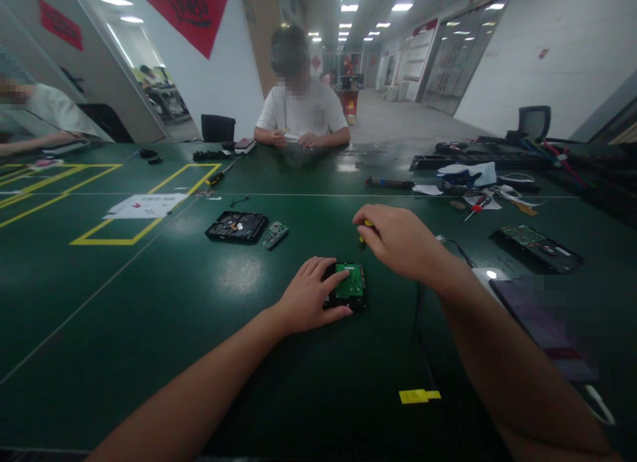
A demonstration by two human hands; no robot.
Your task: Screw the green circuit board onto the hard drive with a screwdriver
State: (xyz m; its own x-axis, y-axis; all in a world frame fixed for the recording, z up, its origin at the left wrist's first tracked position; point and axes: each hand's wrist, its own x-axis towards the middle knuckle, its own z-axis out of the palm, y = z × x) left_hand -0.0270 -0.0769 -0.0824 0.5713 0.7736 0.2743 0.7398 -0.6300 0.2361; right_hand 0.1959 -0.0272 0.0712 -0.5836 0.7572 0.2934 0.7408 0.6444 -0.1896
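A black hard drive with a green circuit board (pixel 350 283) lies on the green table (pixel 279 382). Over its left side rests my left hand (pixel 311 296), fingers spread across the drive and board, pressing on it. My right hand (pixel 393 239) is closed around a yellow and black screwdriver (pixel 362 241), held upright with its tip down at the drive's upper right corner. To the left are an opened black drive casing (pixel 237 226) and a loose circuit board (pixel 276 235).
Another drive (pixel 540 246), a purple-screened device (pixel 540 322) and a black cable (pixel 423 336) with a yellow tag (pixel 419 396) are at right. Papers and a red screwdriver (pixel 478 206) lie farther back. A person (pixel 303 110) sits opposite; another screwdriver (pixel 219 175) is back left.
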